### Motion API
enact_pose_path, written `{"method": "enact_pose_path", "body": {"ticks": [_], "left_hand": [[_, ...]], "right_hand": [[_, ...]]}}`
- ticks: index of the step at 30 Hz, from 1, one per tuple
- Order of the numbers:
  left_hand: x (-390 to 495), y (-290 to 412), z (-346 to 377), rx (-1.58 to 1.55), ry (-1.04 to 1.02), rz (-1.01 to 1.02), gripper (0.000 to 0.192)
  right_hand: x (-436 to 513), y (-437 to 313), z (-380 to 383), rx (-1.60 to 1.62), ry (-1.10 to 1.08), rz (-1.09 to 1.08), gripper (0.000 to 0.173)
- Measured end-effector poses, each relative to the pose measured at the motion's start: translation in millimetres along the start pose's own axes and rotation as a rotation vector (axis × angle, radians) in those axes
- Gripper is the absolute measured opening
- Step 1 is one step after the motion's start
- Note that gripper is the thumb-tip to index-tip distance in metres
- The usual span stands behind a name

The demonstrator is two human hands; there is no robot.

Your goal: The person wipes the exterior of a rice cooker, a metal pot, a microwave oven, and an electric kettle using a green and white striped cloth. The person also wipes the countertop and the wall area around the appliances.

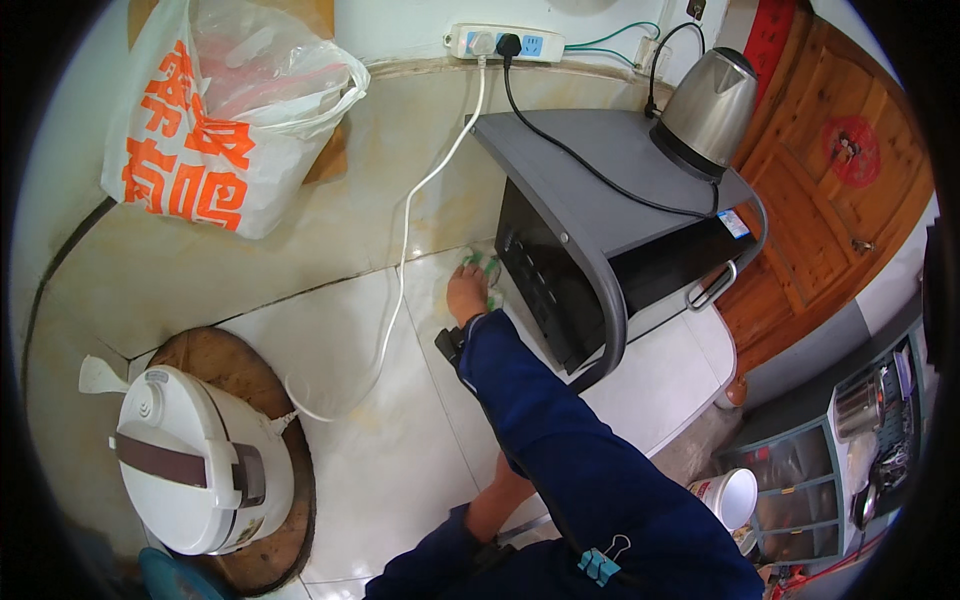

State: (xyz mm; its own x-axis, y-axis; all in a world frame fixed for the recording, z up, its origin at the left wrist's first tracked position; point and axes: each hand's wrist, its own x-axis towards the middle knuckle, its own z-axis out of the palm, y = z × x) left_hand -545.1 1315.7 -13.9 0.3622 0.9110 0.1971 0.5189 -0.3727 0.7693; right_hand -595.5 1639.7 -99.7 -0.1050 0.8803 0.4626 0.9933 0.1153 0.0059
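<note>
My right hand [466,291] reaches across the white tiled counter [352,457] and presses on a green and white cloth [474,259], beside a black appliance [551,277], probably a microwave oven. The cloth lies close to the tiled wall and partly under my fingers. My left hand [511,480] is low over the counter's near edge. The right sleeve hides its fingers, so what they touch cannot be seen.
A grey rack [581,157] straddles the black appliance and bears a steel electric kettle [709,112]. A white cord [409,217] hangs from the power strip [544,45] towards a rice cooker [172,457] on a round wooden board [300,517]. A plastic bag [270,187] hangs upper left.
</note>
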Motion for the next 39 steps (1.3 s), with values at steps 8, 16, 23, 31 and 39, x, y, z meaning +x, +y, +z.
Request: {"method": "enact_pose_path", "body": {"ticks": [8, 16, 23, 31, 39], "left_hand": [[56, -16, 33, 0.098, -0.030, 0.023, 0.036], [38, -40, 26, 0.118, -0.012, -0.054, 0.034], [11, -46, 24, 0.153, -0.015, -0.084, 0.033], [9, -43, 27, 0.158, 0.005, -0.094, 0.032], [17, -41, 29, 0.153, 0.024, -0.085, 0.030]], "right_hand": [[46, 18, 56, -0.202, -0.035, -0.026, 0.036], [11, -10, 20, -0.390, -0.031, 0.068, 0.042], [-53, 7, -6, -0.624, -0.093, 0.089, 0.037], [-112, 23, -59, -0.886, -0.522, -0.133, 0.038], [-95, 27, -165, -0.789, -1.385, -0.382, 0.028]]}}
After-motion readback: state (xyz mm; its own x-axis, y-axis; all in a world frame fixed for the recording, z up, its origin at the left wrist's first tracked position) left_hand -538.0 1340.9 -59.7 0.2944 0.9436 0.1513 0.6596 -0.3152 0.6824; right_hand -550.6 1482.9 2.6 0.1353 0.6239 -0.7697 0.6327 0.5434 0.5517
